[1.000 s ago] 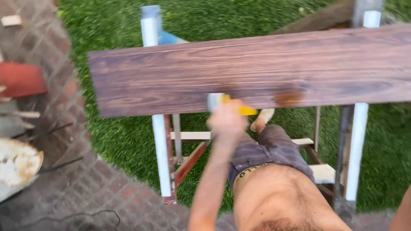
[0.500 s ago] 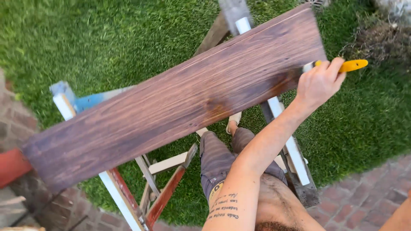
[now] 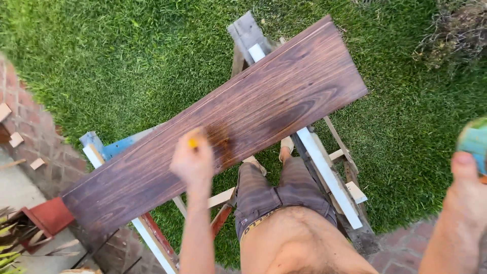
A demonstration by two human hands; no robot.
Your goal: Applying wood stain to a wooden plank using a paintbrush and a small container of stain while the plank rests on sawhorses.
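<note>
While the left hand (image 3: 192,161) is closing its fingers around a yellow-handled brush (image 3: 193,142) on the stained board (image 3: 223,127), the right hand (image 3: 469,195), at three o'clock, is gripping a can (image 3: 474,142).

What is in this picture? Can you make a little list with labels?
place: lawn beside brick paving
board: dark stained plank lying across two sawhorses
left hand: over the plank, grip shut on a yellow-handled brush
wet patch: right beside the brush
right hand: off to the side, holding a can
</note>
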